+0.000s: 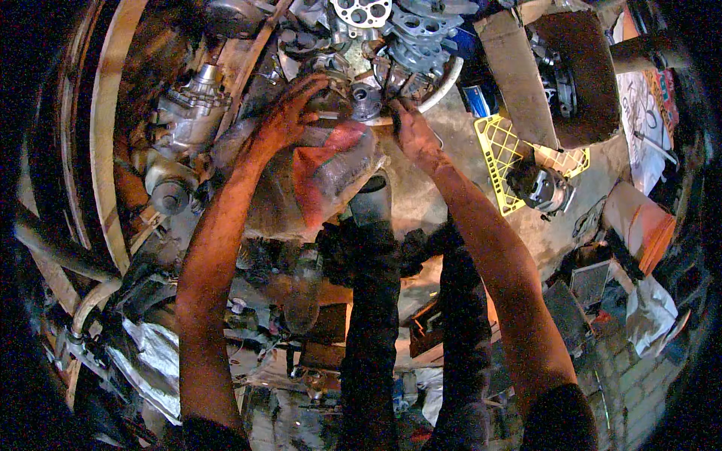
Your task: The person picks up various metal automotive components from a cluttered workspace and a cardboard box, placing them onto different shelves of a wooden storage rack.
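Observation:
Both arms reach forward to a round metal basin (451,84) with a pale rim, heaped with metal machine parts. My left hand (290,115) has its fingers bent at a dark metal part near the basin's near left side; its grip is unclear. My right hand (409,127) is bent at the rim, its fingertips in shadow, and what they touch cannot be made out. Between the hands sits a round metal part with a central hole (365,101). Pale flat castings with round holes (364,11) lie beyond it. A grey and red plastic sack (333,175) is below my left hand.
A cardboard box (519,79) holding metal parts stands at the upper right. Beside it are a yellow plastic crate (496,169) and a cylindrical metal part (547,189). A large metal housing (189,124) lies at left. An orange-rimmed bucket (637,225) rests at right.

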The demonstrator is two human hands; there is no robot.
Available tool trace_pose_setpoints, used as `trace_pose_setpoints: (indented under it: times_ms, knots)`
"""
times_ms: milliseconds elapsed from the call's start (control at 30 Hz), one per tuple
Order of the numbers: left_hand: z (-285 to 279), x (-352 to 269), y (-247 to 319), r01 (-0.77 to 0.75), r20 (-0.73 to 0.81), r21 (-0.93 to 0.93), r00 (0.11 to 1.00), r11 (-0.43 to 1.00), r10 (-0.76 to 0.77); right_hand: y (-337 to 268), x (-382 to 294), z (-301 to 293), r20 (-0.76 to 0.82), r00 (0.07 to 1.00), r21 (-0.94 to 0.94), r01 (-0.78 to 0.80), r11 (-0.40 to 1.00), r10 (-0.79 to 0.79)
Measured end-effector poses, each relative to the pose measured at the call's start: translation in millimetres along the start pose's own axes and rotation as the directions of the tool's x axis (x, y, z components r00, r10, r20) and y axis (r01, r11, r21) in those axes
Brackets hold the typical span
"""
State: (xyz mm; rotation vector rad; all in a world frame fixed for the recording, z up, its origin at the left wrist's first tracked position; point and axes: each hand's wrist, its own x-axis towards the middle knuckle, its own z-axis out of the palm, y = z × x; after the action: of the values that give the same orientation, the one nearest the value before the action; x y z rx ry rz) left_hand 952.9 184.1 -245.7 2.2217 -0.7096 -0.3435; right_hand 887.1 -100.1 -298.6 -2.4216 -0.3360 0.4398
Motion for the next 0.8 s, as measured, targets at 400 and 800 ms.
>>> trace_pose_setpoints:
  times_ms: [400, 800]
  knots:
    - [20.9, 6.8, -16.7, 0.199, 0.110, -0.258, 0.978, 0.945, -0.176, 58.7, 134.9, 97.0, -0.055, 0.930, -0.948, -0.163, -0.273, -0.364]
    - [34.1, 0.3, -8.6, -0.020, -0.148, -0.075, 0.989, 0.997, 0.009, 1.7, 149.9, 42.5, 0.627, 0.779, 0.109, -0.065, -0.992, 0.018]
